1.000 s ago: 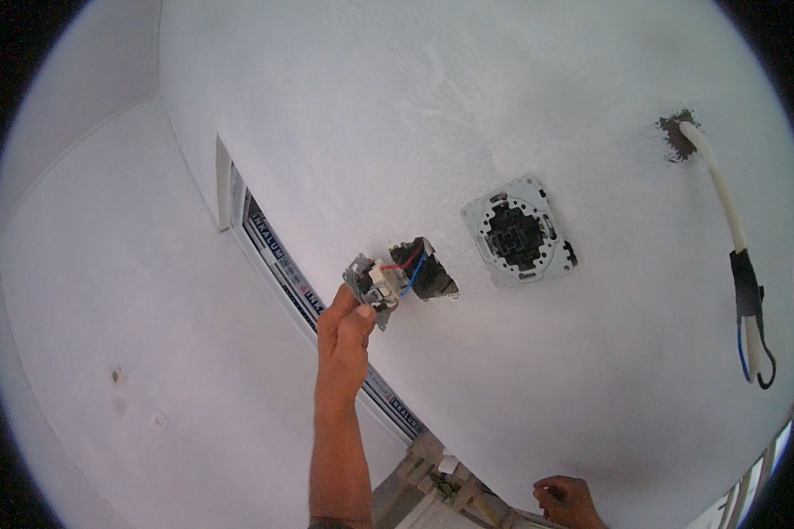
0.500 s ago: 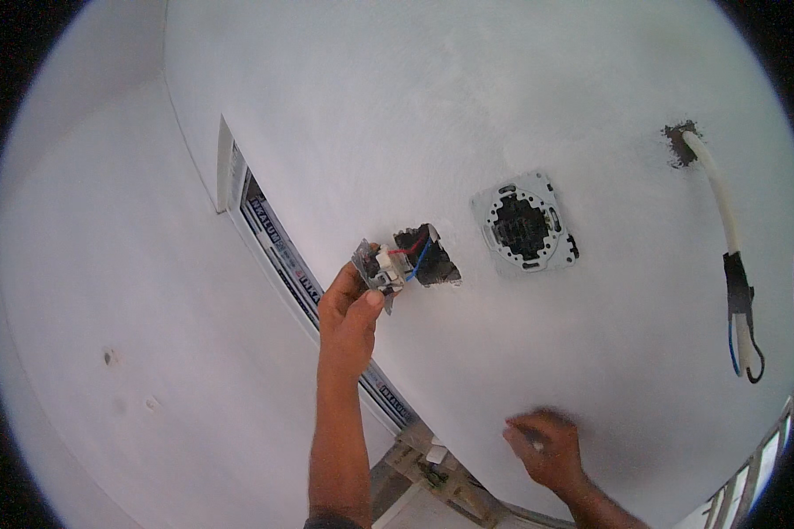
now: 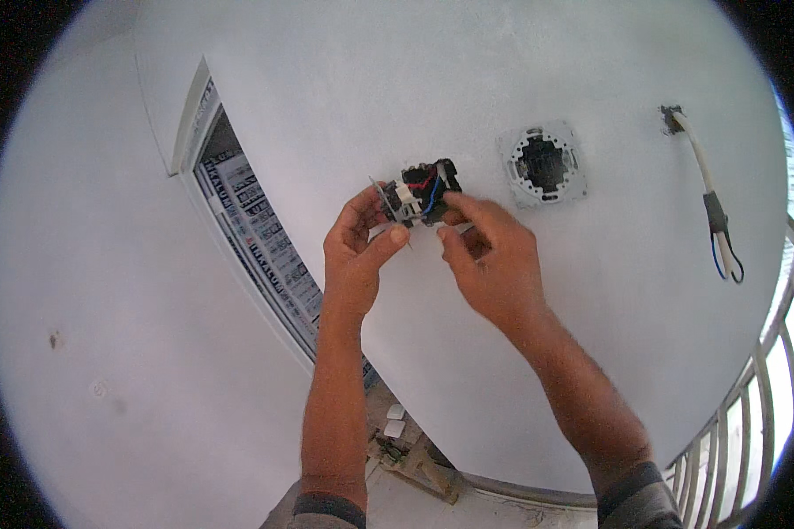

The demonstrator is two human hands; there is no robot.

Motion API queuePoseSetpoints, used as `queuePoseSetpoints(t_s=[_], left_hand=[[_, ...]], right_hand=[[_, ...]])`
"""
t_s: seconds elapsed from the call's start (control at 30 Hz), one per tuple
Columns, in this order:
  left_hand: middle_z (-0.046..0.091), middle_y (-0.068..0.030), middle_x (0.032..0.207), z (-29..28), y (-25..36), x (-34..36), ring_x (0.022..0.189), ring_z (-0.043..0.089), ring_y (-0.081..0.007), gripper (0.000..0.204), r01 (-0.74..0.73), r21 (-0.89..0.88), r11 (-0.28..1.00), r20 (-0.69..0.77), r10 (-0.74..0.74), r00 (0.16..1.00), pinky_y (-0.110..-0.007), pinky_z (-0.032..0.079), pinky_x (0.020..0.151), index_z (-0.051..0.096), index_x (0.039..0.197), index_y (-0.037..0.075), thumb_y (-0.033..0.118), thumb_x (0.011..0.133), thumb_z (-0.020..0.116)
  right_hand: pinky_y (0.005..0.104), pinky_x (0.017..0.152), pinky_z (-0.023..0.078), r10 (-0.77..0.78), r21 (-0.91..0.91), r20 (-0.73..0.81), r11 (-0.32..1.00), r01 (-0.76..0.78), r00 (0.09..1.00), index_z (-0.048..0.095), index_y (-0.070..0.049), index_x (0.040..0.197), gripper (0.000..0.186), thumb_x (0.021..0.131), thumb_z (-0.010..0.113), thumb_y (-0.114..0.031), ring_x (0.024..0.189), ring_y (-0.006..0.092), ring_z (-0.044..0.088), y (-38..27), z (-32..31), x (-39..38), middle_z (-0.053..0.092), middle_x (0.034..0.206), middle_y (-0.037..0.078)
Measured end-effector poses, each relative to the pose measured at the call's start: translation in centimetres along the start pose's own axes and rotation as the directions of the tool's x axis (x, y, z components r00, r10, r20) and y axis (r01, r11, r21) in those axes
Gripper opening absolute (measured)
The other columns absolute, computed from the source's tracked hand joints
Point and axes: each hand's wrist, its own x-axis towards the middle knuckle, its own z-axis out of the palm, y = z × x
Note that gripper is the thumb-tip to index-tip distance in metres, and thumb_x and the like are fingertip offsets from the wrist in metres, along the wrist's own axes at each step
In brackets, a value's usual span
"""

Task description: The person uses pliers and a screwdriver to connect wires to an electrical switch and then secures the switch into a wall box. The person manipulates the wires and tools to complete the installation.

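My left hand (image 3: 359, 244) is closed on a switch mechanism (image 3: 404, 203) with a thin metal mounting plate and a white block on its back. The plate stands edge-on, tilted out from the wall. Red and blue wires (image 3: 433, 196) run from the mechanism into a dark, open wall box (image 3: 422, 179). My right hand (image 3: 496, 256) is just right of and below the box. Its index finger reaches to the box's lower right edge by the blue wire; the thumb is apart from it, and the other fingers curl partly out of sight. Nothing shows between thumb and index finger.
A second switch mechanism (image 3: 543, 166) with a metal plate is fixed to the white wall on the right. Further right, a white cable (image 3: 699, 159) hangs from a hole, its end taped. Left is a taped window frame (image 3: 254, 225); railings (image 3: 745, 423) stand lower right.
My right hand has come up from the lower right to the wall box, beside the left hand. The left hand still holds the switch mechanism. The view has shifted, showing more railing.
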Motion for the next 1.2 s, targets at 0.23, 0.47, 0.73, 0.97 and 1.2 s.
queuePoseSetpoints(t_s=[0.23,0.47,0.73,0.97,1.2], left_hand=[[0.065,-0.0164,0.118,-0.6,0.0,0.2,0.111,0.061,-0.0231,0.075,0.008,-0.091,0.996,0.008,-0.007,1.000,-0.038,0.056,0.093,0.055,0.137,-0.009,0.026,0.079,0.088],[0.066,-0.0181,0.115,-0.7,0.0,0.3,0.113,0.063,-0.0240,0.075,-0.039,-0.027,0.999,0.003,0.039,0.999,-0.040,0.059,0.089,0.056,0.134,-0.010,0.029,0.079,0.089],[0.068,-0.0164,0.111,0.7,-0.2,0.0,0.105,0.067,-0.0227,0.074,-0.091,-0.043,0.995,-0.060,0.089,0.994,-0.038,0.058,0.088,0.060,0.127,-0.007,0.035,0.076,0.092],[0.070,-0.0076,0.105,2.1,-1.2,-0.4,0.096,0.066,-0.0145,0.061,-0.132,0.148,0.980,-0.098,0.147,0.984,-0.030,0.054,0.082,0.060,0.119,0.001,0.026,0.075,0.094],[0.071,-0.0077,0.105,2.5,-0.8,-0.7,0.093,0.066,-0.0147,0.063,-0.118,0.185,0.976,-0.156,0.148,0.977,-0.031,0.053,0.081,0.060,0.119,0.002,0.027,0.073,0.095]], right_hand=[[0.0460,0.070,0.056,0.011,-0.561,0.149,0.824,0.075,0.989,0.067,-0.003,0.124,0.032,0.093,0.066,-0.011,0.079,0.0394,0.071,-2.0,0.9,2.8,0.072,0.093,0.024],[0.0522,0.077,0.057,0.092,-0.671,0.190,0.739,0.061,0.977,0.073,-0.008,0.115,0.025,0.093,0.061,-0.015,0.085,0.0402,0.071,-2.7,1.4,3.6,0.072,0.089,0.021],[0.0455,0.074,0.058,0.046,-0.577,0.193,0.813,0.075,0.980,0.074,-0.004,0.114,0.026,0.091,0.066,-0.013,0.083,0.0356,0.072,-2.4,0.3,3.9,0.074,0.092,0.022],[0.0287,0.078,0.059,0.254,-0.029,0.073,0.967,-0.252,0.964,0.068,0.008,0.121,0.036,0.097,0.071,-0.019,0.084,0.0154,0.070,-4.2,-0.9,1.2,0.074,0.094,0.011],[0.0303,0.076,0.056,0.178,-0.191,-0.038,0.965,-0.182,0.983,0.074,0.006,0.106,0.030,0.093,0.077,-0.021,0.084,0.0162,0.071,-4.9,0.2,0.4,0.076,0.093,0.015]])
